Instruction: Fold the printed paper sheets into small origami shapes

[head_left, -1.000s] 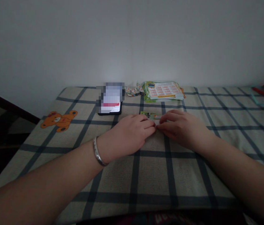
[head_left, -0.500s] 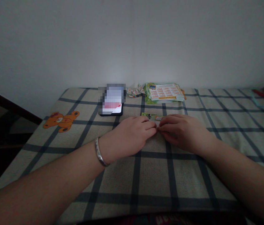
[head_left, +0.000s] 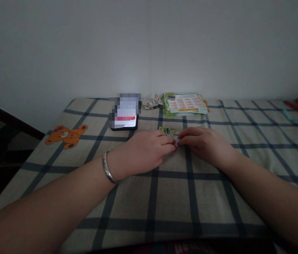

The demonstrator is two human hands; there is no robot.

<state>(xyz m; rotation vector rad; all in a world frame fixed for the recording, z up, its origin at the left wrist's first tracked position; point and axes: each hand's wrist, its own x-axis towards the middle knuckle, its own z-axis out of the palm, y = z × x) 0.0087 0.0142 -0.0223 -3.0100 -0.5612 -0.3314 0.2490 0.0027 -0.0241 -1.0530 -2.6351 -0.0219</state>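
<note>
Centrally, two hands, the left hand (head_left: 146, 151) and the right hand (head_left: 208, 144), are each holding one green printed paper (head_left: 168, 131) in a narrow grip, just above the bench (head_left: 172, 197). Beyond them, one phone (head_left: 125, 111), one crumpled paper (head_left: 152, 103) and one stack of printed sheets (head_left: 185, 103) are lying near one pale wall (head_left: 149, 46). One checked cloth (head_left: 128, 204) is covering the bench; one orange bear figure (head_left: 66, 136) is lying leftward.
</note>
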